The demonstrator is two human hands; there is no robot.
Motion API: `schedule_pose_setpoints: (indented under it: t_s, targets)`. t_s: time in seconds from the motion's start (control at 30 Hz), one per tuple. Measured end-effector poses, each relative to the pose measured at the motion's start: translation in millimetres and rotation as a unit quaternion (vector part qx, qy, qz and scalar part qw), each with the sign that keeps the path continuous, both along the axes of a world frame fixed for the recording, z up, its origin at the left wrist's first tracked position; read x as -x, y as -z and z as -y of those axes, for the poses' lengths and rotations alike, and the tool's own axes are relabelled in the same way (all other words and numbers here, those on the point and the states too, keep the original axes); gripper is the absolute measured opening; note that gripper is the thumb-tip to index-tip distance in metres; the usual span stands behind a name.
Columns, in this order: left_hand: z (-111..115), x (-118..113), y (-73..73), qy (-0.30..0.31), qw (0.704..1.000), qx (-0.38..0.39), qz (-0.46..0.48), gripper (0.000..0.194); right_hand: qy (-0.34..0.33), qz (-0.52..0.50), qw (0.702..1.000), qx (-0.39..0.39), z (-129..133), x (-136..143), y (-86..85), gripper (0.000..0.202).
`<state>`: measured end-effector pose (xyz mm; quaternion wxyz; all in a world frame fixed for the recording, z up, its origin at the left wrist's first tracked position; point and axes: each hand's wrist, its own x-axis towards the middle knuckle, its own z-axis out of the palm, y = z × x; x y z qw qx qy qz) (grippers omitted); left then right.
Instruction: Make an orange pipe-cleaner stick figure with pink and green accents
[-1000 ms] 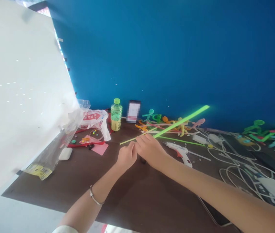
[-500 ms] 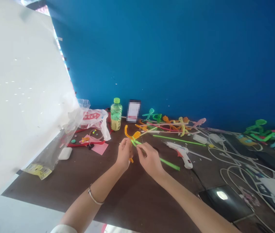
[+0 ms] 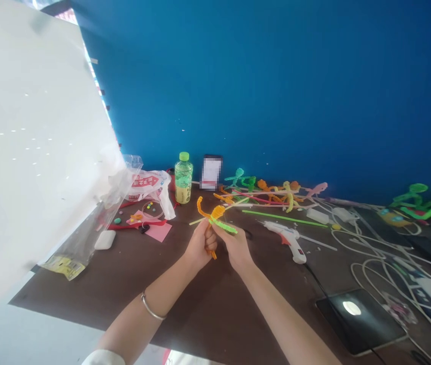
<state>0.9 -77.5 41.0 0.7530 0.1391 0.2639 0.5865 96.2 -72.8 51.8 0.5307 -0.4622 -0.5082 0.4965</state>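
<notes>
My left hand [image 3: 200,244] is closed round an orange pipe-cleaner figure [image 3: 218,212]. Its coiled head and one curved arm stick up above the fist, while an orange end pokes out below. A bright green pipe cleaner [image 3: 224,226] crosses the figure just under the head and slants over the fingers of my right hand [image 3: 237,249]. Those fingers are pinched at the crossing, close against my left hand; the fingertips are partly hidden. A thin yellowish-green end juts out to the left of the figure.
Behind my hands stand a bottle [image 3: 183,178] and a phone [image 3: 211,172]. Several pipe-cleaner figures [image 3: 286,195] lie along the wall. To the right are a glue gun [image 3: 287,239], white cables [image 3: 356,268] and a black tablet-like slab [image 3: 363,324]. Plastic bags [image 3: 147,185] lie left.
The long green end that trailed to the lower right beneath my right hand now lies bent over its fingers. My right hand has drawn in against the left.
</notes>
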Motion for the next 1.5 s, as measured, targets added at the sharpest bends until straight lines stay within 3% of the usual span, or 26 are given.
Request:
schedule_pose_setpoints:
  t_s: [0.3, 0.5, 0.7, 1.13, 1.5]
  targets:
    - [-3, 6, 2.3, 0.069, 0.997, 0.018, -0.034, 0.049, -0.094, 0.219, 0.96, -0.148, -13, -26, -14.9, 0.021]
    - [-3, 8, 1.6, 0.13, 0.991, 0.01, -0.044, 0.049, -0.114, 0.245, 0.947, -0.172, -9, -31, -15.6, 0.021]
    - [-2, 9, 1.5, 0.139, 0.988, 0.003, -0.068, 0.048, -0.088, 0.243, 0.943, -0.208, -6, -30, -7.1, 0.021]
    - [0, 2, 3.3, 0.057, 0.985, -0.031, -0.161, 0.04, -0.033, 0.203, 0.963, -0.174, -3, -30, 8.3, 0.019]
    - [-5, 8, 5.7, 0.133, 0.982, -0.024, -0.13, 0.043, -0.072, 0.09, 0.991, -0.07, 0, -30, 10.1, 0.025]
